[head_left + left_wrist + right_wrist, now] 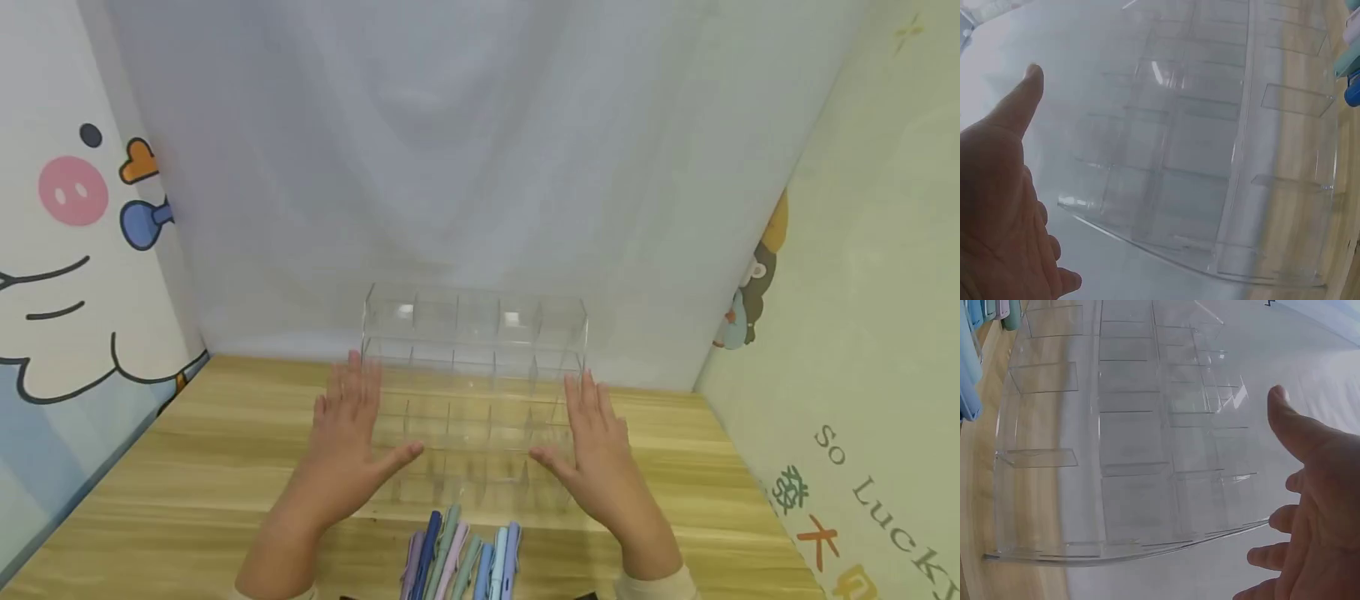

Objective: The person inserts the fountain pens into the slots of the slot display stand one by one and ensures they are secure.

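Observation:
A clear, stepped organizer (471, 433) with rows of small compartments stands upright on the wooden table, close to the back curtain. My left hand (341, 458) is by its left side, fingers straight and thumb spread inward over the front. By the right side, my right hand (600, 462) mirrors it, fingers pointing away from me. Neither hand holds anything. In the left wrist view, the left palm (997, 206) faces the clear organizer (1204, 137) with a gap between; the right wrist view has the right palm (1329, 512) likewise apart from it.
Several slim pens (457, 558) with clips, in purple, blue, green and pink, lie side by side at the table's near edge, in front of the organizer. A pale curtain (480, 167) hangs behind. Printed panels (847, 350) border the table (187, 500) left and right.

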A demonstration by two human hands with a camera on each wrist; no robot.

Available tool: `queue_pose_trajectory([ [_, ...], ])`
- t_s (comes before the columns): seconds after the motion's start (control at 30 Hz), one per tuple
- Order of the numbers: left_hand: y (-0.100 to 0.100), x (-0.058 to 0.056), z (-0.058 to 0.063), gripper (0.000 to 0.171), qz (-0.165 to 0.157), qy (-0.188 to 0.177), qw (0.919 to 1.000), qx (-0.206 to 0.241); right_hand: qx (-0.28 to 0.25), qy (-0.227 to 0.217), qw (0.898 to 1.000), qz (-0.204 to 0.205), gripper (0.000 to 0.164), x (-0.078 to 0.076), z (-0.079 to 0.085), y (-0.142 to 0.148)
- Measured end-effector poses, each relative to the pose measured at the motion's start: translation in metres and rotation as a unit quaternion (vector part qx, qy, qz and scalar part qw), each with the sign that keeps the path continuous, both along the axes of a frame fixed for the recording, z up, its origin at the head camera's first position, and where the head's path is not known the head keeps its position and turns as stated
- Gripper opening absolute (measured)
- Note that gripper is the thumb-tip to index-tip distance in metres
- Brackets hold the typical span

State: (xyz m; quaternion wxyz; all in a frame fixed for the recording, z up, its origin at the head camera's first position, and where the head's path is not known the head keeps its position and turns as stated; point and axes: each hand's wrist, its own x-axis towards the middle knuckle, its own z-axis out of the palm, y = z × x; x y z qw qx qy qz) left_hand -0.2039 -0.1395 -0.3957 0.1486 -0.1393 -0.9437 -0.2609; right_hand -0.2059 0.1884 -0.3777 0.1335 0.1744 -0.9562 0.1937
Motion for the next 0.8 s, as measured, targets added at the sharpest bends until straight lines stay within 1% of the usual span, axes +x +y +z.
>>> queue_pose_trajectory([
  [0.07, -0.011, -0.003, -0.002, 0.109, -0.005, -0.009, 0.9991, 0.041, -0.033, 0.001, 0.999, -0.007, 0.102, -0.005, -0.003, 0.005],
  [0.13, -0.022, -0.006, -0.006, 0.108, -0.017, -0.033, 0.9953, 0.090, -0.072, 0.001, 0.997, -0.013, 0.103, -0.009, -0.006, 0.010],
  [0.17, -0.027, -0.008, -0.009, 0.108, -0.024, -0.048, 0.9918, 0.116, -0.094, 0.000, 0.995, -0.017, 0.103, -0.011, -0.007, 0.013],
  [0.23, -0.036, -0.012, -0.016, 0.107, -0.037, -0.087, 0.9809, 0.170, -0.138, -0.006, 0.990, -0.024, 0.103, -0.015, -0.011, 0.018],
  [0.3, -0.044, -0.015, -0.024, 0.106, -0.051, -0.132, 0.9647, 0.222, -0.185, -0.029, 0.982, -0.031, 0.102, -0.020, -0.016, 0.022],
  [0.33, -0.047, -0.016, -0.028, 0.105, -0.057, -0.158, 0.9545, 0.247, -0.210, -0.047, 0.976, -0.034, 0.102, -0.022, -0.019, 0.025],
  [0.4, -0.051, -0.018, -0.035, 0.102, -0.060, -0.209, 0.9314, 0.292, -0.255, -0.087, 0.962, -0.035, 0.102, -0.026, -0.025, 0.028],
  [0.47, -0.055, -0.020, -0.041, 0.100, -0.059, -0.253, 0.9084, 0.328, -0.295, -0.126, 0.947, -0.031, 0.100, -0.029, -0.032, 0.032],
  [0.5, -0.056, -0.021, -0.044, 0.099, -0.059, -0.270, 0.8967, 0.346, -0.311, -0.143, 0.939, -0.029, 0.100, -0.031, -0.035, 0.034],
  [0.53, -0.058, -0.021, -0.047, 0.098, -0.058, -0.284, 0.8867, 0.360, -0.327, -0.157, 0.932, -0.027, 0.100, -0.033, -0.037, 0.035],
  [0.57, -0.059, -0.023, -0.051, 0.097, -0.060, -0.295, 0.8787, 0.370, -0.340, -0.168, 0.925, -0.025, 0.099, -0.034, -0.040, 0.036],
  [0.6, -0.060, -0.024, -0.054, 0.096, -0.062, -0.303, 0.8726, 0.378, -0.349, -0.177, 0.920, -0.025, 0.099, -0.035, -0.041, 0.038],
  [0.63, -0.060, -0.025, -0.057, 0.094, -0.063, -0.309, 0.8683, 0.383, -0.360, -0.182, 0.915, -0.026, 0.098, -0.036, -0.042, 0.039],
  [0.7, -0.061, -0.027, -0.062, 0.089, -0.071, -0.314, 0.8635, 0.388, -0.370, -0.185, 0.910, -0.035, 0.097, -0.038, -0.041, 0.040],
  [0.73, -0.061, -0.028, -0.064, 0.086, -0.073, -0.314, 0.8640, 0.387, -0.369, -0.180, 0.911, -0.042, 0.095, -0.039, -0.039, 0.041],
  [0.8, -0.062, -0.030, -0.066, 0.079, -0.076, -0.309, 0.8649, 0.388, -0.351, -0.157, 0.921, -0.059, 0.089, -0.041, -0.034, 0.042],
])
